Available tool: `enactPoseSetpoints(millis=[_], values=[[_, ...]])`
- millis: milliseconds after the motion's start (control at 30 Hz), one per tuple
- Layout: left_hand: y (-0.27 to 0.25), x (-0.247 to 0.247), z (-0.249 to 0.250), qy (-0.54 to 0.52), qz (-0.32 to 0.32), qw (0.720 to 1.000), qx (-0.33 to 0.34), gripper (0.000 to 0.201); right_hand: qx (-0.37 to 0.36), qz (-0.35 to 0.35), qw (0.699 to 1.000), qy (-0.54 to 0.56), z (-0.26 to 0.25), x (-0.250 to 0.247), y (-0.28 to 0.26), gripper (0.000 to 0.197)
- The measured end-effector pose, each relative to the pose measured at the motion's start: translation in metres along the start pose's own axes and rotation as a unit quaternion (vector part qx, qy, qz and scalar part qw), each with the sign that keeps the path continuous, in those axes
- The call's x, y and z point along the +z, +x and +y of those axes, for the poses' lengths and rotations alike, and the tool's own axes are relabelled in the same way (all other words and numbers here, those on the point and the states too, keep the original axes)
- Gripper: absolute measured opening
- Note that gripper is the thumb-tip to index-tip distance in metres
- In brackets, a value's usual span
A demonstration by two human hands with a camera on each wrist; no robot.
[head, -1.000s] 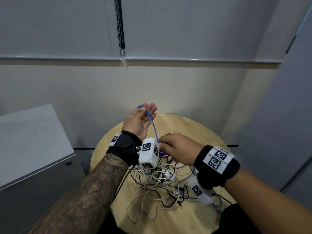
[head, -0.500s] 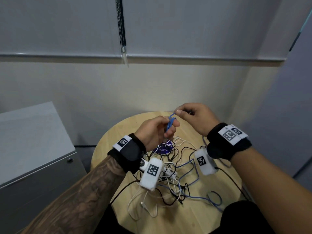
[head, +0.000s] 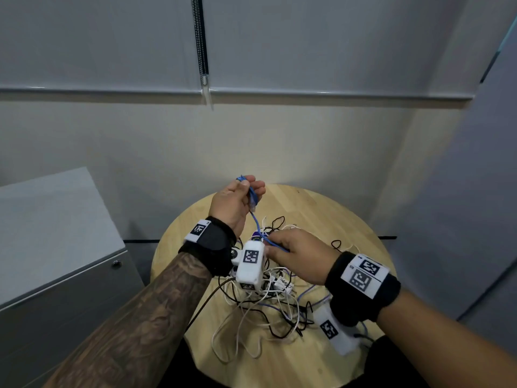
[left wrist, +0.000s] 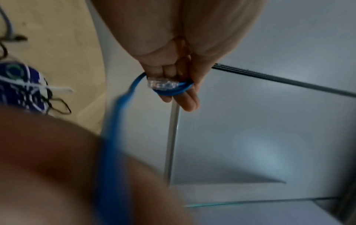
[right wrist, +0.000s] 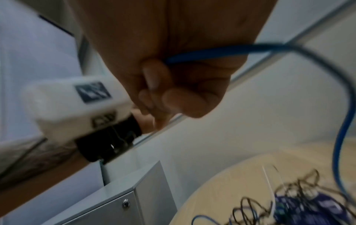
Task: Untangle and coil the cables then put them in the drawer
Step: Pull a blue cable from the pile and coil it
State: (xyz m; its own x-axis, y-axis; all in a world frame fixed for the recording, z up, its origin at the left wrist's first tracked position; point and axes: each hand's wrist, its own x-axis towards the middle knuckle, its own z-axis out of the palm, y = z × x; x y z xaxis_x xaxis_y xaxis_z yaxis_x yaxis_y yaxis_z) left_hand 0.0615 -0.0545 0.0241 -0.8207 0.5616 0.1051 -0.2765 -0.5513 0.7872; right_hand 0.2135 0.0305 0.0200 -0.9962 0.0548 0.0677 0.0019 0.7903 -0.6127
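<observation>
A blue cable runs from my raised left hand down to my right hand. The left hand holds a small coil of the blue cable with its clear plug against the fingers. Lower and nearer, the right hand pinches the blue cable in curled fingers above the pile. A tangle of white, black and blue cables lies on the round wooden table beneath both hands. The grey drawer cabinet stands to the left, its front closed.
A purple patterned object sits among the cables near the table's middle. A small lock shows on the cabinet front. Walls and a window blind with a hanging chain close in behind the table.
My left hand rose and turned palm-up with the blue coil. My right hand dropped from beside it down toward the pile, drawing out a fresh length of blue cable.
</observation>
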Motion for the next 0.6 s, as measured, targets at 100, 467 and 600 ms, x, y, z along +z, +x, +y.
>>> enactPoseSetpoints(millis=[100, 467, 600], values=[[-0.004, -0.006, -0.009, 0.127, -0.029, 0.991, 0.013, 0.022, -0.019, 0.052, 0.998, -0.009, -0.014, -0.022, 0.0, 0.023], [-0.038, 0.028, 0.006, 0.19, -0.235, 0.941, -0.153, 0.043, -0.006, 0.239, 0.971, 0.009, 0.004, -0.083, 0.018, 0.012], [-0.039, 0.033, 0.015, 0.133, -0.236, 0.95, -0.155, 0.037, -0.012, 0.264, 0.961, 0.086, 0.019, -0.081, 0.023, 0.013]])
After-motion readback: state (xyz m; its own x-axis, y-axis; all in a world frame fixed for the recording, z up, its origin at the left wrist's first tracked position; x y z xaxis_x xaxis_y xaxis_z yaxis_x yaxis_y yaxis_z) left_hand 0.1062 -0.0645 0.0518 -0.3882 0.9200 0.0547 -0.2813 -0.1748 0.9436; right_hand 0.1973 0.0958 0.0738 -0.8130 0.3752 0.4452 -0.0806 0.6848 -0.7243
